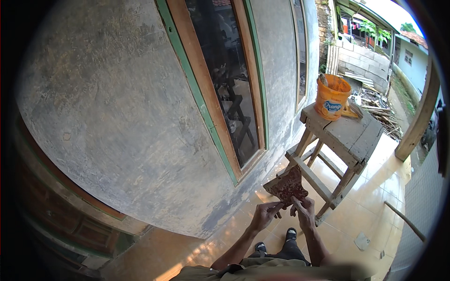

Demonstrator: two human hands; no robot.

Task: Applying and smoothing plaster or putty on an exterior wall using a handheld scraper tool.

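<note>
In front of me, both hands pinch the near edge of a worn, mottled reddish-brown sheet (287,188) that looks like sandpaper. It is bent, with ragged corners, and a paler grey strip shows along its left side. My left hand (267,214) grips the lower left edge between thumb and fingers. At the lower right edge, my right hand (303,209) has its thumb against the sheet. The sheet is held above the tiled floor, close to the legs of a wooden stool (344,133).
On the stool stand an orange bucket (332,100) with a tool inside and a yellow-handled tool (349,111). A grey plastered wall (117,103) with a wooden-framed window (225,79) rises at left. A wooden post (419,112) and a stick (404,220) are at right.
</note>
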